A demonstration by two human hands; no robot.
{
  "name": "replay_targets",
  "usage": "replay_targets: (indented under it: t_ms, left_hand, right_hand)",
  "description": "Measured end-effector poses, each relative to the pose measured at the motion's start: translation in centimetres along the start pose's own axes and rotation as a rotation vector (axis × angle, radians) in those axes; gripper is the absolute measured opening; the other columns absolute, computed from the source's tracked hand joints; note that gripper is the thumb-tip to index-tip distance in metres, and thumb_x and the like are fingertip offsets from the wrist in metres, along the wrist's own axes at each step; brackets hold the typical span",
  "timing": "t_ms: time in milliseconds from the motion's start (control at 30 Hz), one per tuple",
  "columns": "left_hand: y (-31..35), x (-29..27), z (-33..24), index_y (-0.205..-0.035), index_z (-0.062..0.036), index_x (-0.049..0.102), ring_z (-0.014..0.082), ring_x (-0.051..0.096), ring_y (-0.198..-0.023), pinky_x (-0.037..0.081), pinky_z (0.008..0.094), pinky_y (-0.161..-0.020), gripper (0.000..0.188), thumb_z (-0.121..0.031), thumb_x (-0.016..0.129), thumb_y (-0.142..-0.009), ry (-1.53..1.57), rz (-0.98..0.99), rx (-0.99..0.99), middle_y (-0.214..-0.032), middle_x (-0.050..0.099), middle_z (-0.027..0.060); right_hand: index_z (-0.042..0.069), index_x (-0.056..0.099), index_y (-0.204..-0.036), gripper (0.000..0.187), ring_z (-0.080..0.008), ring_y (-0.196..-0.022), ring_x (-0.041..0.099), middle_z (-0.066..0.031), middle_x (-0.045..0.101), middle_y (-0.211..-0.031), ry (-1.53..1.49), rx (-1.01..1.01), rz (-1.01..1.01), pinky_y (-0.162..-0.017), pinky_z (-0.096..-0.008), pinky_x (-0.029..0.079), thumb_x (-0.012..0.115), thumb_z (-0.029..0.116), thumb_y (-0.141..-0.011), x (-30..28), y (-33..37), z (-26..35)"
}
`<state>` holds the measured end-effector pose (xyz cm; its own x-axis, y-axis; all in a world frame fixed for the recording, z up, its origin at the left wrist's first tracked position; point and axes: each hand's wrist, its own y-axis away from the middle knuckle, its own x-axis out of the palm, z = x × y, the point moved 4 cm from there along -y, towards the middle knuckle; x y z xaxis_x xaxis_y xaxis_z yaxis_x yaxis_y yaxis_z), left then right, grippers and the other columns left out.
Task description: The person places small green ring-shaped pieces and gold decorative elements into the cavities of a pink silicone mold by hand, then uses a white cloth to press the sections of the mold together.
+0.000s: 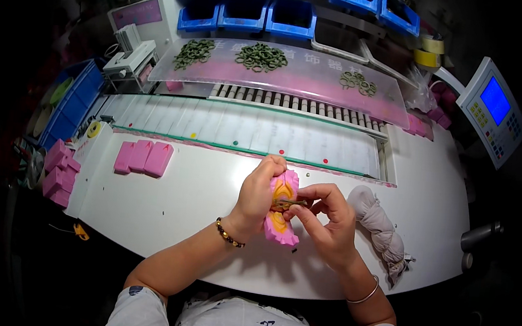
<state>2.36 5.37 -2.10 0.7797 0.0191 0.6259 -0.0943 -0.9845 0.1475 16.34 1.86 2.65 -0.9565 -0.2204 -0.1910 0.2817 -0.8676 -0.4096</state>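
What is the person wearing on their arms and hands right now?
Both hands are bare, no gloves. The left hand has a dark beaded bracelet at the wrist; the right hand has a thin silver bangle. Short white sleeves carry a dark blue butterfly print.

Far right, tilted on an arm: a white slab-shaped control panel (491, 110) with a bright blue rectangular screen (495, 100) and rows of small coloured buttons below. Far left, on a white box-shaped machine (142, 23): a pink rectangular label (137, 14). Along the far edge, under green rings: a long pink-tinted clear plastic sign (294, 78) with pale lettering.
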Motion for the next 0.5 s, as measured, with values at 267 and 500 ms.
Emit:
replay_targets:
  t_ms: [267,500]
  left_hand:
    - [-0.1,0.2,0.1,-0.088,-0.0066,0.049,0.0107,0.048,-0.068,0.044,0.0252,-0.063,0.016,-0.017,0.040,-0.097,-0.040,-0.046,0.057,-0.079,0.049,0.0022]
    - [0.1,0.6,-0.3,-0.093,-0.0058,0.046,0.0190,0.058,-0.065,0.050,0.0309,-0.060,0.017,-0.021,0.038,-0.097,0.034,-0.012,0.007,-0.074,0.055,0.0111]
  right_hand:
    - [0.005,0.064,-0.100,0.030,-0.0195,-0.070,0.060,-0.0078,0.063,-0.085,0.311,-0.267,0.022,-0.053,-0.0287,0.045,0.072,-0.006,-0.074,0.3,-0.3,1.0]
    - [0.006,0.064,-0.096,0.031,-0.0270,-0.070,0.060,-0.0091,0.062,-0.079,0.402,-0.357,0.028,-0.058,-0.0359,0.047,0.070,-0.010,-0.070,0.4,-0.1,1.3]
